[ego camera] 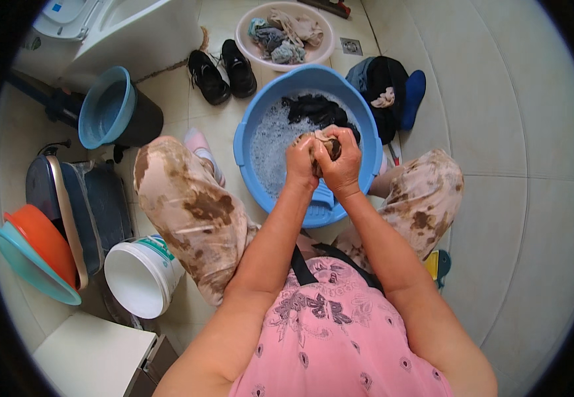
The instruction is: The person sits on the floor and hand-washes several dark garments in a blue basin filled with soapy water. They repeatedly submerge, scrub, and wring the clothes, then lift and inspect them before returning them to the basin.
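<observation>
Both hands are together over a blue plastic basin that stands on the floor between my knees. My left hand and my right hand squeeze a bunched, wet, brown-and-beige patterned cloth; most of it is hidden by the fingers. Below them, soapy water with white foam fills the basin. Dark wet fabric floats at its far right side. A ribbed washboard part is moulded into the basin's near end.
A pale pink basin with wet clothes stands beyond, beside black shoes. Dark clothes are heaped at right. A blue-rimmed bucket, a white bucket and stacked basins stand left. A floor drain lies at the back.
</observation>
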The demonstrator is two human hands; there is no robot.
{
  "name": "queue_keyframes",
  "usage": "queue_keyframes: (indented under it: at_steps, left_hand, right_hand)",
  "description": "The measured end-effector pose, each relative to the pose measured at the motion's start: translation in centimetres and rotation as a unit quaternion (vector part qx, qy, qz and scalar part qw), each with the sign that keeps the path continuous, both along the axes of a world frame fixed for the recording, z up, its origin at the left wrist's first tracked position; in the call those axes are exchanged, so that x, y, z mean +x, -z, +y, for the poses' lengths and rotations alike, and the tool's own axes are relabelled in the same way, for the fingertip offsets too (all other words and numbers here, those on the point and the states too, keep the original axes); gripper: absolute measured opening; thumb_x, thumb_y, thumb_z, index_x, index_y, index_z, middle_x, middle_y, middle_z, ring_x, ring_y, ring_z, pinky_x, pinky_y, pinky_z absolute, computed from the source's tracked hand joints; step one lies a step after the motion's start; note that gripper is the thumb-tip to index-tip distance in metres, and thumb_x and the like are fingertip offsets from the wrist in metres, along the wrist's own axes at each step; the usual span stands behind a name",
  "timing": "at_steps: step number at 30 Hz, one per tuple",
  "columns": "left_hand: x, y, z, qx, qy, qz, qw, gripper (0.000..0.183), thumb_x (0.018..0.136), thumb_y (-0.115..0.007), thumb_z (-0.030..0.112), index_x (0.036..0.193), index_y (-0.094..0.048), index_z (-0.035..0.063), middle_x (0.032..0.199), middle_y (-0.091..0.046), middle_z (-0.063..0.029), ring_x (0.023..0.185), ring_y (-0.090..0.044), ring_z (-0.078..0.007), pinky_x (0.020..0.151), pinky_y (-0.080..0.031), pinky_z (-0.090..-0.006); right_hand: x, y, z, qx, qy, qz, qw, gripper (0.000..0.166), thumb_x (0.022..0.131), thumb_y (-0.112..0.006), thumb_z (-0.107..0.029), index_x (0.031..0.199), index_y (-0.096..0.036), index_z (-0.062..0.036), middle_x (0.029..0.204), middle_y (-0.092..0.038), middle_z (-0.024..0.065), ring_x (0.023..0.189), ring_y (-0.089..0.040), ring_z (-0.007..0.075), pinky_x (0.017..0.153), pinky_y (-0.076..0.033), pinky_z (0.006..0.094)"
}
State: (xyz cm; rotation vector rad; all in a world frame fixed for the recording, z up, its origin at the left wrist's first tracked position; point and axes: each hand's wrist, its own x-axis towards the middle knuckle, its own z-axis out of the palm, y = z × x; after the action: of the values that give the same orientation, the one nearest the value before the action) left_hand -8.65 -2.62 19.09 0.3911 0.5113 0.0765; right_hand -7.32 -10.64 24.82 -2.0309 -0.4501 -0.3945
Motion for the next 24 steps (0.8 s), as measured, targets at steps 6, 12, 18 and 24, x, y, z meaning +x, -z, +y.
queue_keyframes:
  at_steps: [6,12,18,24]
  left_hand:
    - [0.8,1.2,-0.4,0.244,-0.042,0.051,0.967,0.013,0.085,-0.06,0.01,0.088,-0.067,-0.0007,0.085,-0.068,-0.0095,0.071,-0.063,-0.0189,0.064,-0.052,-0.0334]
    - [0.3,1.2,-0.6,0.487,-0.014,0.102,0.867,0.019,0.081,-0.059,0.013,0.081,-0.067,-0.0039,0.074,-0.067,-0.0134,0.065,-0.057,-0.02,0.063,-0.049,-0.0403]
    - [-0.3,2.6,-1.3,0.594,0.015,0.1,0.798,0.021,0.083,-0.061,0.017,0.077,-0.067,-0.0021,0.075,-0.068,-0.0201,0.061,-0.059,-0.0344,0.06,-0.048,-0.0449]
    - [-0.7,3.5,-1.9,0.78,0.019,0.03,0.625,0.022,0.086,-0.065,0.02,0.073,-0.066,0.0016,0.078,-0.067,-0.0183,0.067,-0.065,-0.0388,0.06,-0.05,-0.0492]
  right_hand:
    - [1.7,2.6,-0.2,0.085,0.032,0.209,0.974,0.018,0.084,-0.066,-0.018,0.089,-0.064,-0.0002,0.081,-0.065,0.013,0.073,-0.062,0.0212,0.073,-0.051,0.035]
    - [2.5,3.5,-0.9,0.164,0.035,0.413,0.895,0.022,0.084,-0.061,-0.02,0.08,-0.064,0.0016,0.074,-0.062,0.0062,0.072,-0.057,0.0149,0.069,-0.047,0.0343]
    - [2.5,5.5,-2.1,0.248,0.071,0.53,0.807,0.021,0.085,-0.058,-0.023,0.074,-0.064,-0.0059,0.073,-0.058,0.0013,0.064,-0.053,0.0144,0.06,-0.045,0.0361]
    - [2.4,6.5,-3.4,0.301,0.031,0.622,0.722,0.023,0.086,-0.057,-0.029,0.071,-0.06,-0.0111,0.072,-0.061,0.0032,0.063,-0.06,0.0199,0.06,-0.049,0.0377]
